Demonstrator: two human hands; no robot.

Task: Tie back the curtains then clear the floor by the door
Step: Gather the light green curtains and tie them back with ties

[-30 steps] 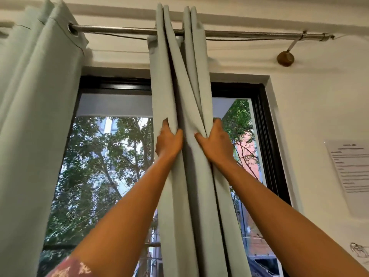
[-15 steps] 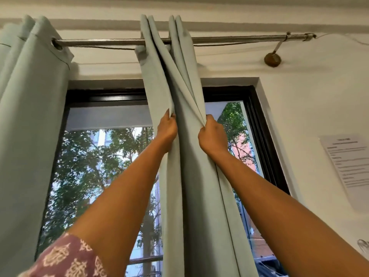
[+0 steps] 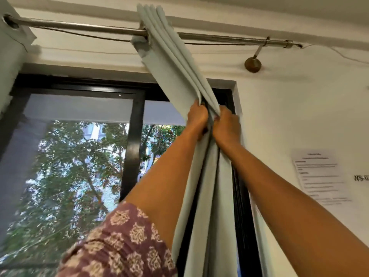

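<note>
A pale green curtain [image 3: 175, 68] hangs in a tight bunch of folds from a metal rod [image 3: 79, 27]. It slants down to the right, toward the window's right edge. My left hand [image 3: 196, 117] grips the bunch from its left side. My right hand [image 3: 226, 124] grips it from the right, close beside the left hand. Both arms reach up and to the right. A second pale green curtain [image 3: 10, 56] hangs at the far left edge of the view.
A black-framed window [image 3: 131, 140] shows trees outside. The rod's bracket [image 3: 253, 63] is fixed to the white wall at upper right. A printed paper sheet [image 3: 319, 176] is stuck to the wall on the right.
Both hands have pulled the bunched curtain to the right, so it now slants toward the window's right edge. The hands have come closer together and the folds are tighter.
</note>
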